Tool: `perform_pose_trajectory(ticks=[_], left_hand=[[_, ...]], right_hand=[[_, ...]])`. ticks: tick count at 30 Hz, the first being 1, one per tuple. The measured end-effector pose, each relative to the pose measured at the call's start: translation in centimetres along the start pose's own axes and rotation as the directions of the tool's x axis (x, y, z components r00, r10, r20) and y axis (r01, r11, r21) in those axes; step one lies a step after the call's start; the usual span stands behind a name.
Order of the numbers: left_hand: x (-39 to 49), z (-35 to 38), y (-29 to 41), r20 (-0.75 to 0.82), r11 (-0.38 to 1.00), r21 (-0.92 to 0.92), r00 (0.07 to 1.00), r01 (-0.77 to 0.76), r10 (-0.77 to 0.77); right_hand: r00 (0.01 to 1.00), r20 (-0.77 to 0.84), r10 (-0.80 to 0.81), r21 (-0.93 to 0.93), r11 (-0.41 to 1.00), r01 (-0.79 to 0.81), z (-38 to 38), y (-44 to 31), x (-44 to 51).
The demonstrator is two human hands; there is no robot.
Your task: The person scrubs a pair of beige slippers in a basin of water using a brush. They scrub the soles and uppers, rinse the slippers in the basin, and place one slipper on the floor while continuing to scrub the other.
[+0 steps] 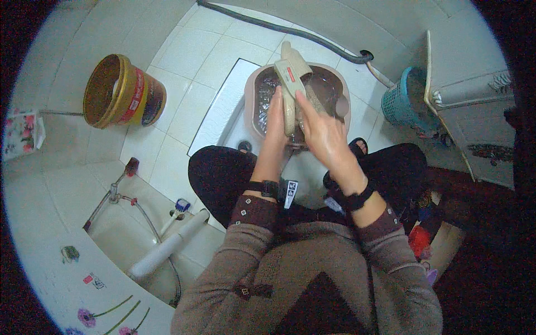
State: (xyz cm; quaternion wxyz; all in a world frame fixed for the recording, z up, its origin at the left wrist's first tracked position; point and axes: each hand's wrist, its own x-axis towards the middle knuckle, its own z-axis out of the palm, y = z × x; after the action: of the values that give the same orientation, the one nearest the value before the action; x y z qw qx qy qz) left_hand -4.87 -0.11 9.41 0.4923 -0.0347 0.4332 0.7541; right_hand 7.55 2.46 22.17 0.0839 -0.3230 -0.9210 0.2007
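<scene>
Beige slide slippers, seemingly a pair pressed together, are raised above a pink plastic basin. A light-coloured strap with a small red label faces up. My left hand supports the slippers from the left, its fingers flat along the side. From the right, my right hand grips them with its fingers near the strap. Both hands look wet. Water in the basin glints beneath them, and the slippers hide part of it. The basin rests over a white ceramic floor fixture between my feet.
A gold plastic bucket stands on the tiles at left. Along the far wall runs a grey hose. A teal basket is at right. Lower left are a white pipe and a blue-and-white brush.
</scene>
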Motion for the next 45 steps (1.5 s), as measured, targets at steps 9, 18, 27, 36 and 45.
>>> perform_pose_trajectory(ticks=[9,18,27,36,45], left_hand=[[-3.0,0.6,-0.4,0.031,0.955,0.275,0.992,0.11,-0.123],[-2.2,-1.1,1.9,0.379,0.874,-0.341,0.901,0.347,-0.21],[0.0,-1.2,1.5,-0.167,0.957,-0.155,0.949,0.243,-0.268],[-1.1,-1.1,-0.2,-0.037,0.979,0.138,0.988,0.152,-0.148],[-2.7,0.0,2.9,0.677,0.721,-0.435,0.724,0.54,-0.134]], right_hand=[[0.985,0.035,0.17,-0.016,0.985,-0.169,-0.5,6.2,12.3],[0.939,-0.183,0.29,0.282,0.931,-0.232,-0.6,10.9,8.7],[0.958,0.28,-0.064,-0.071,0.994,0.087,-2.1,-1.0,-7.6],[0.998,0.045,0.044,-0.017,0.999,-0.043,1.1,2.1,3.2],[0.915,-0.231,0.33,0.251,0.929,-0.272,-1.9,7.3,8.8]])
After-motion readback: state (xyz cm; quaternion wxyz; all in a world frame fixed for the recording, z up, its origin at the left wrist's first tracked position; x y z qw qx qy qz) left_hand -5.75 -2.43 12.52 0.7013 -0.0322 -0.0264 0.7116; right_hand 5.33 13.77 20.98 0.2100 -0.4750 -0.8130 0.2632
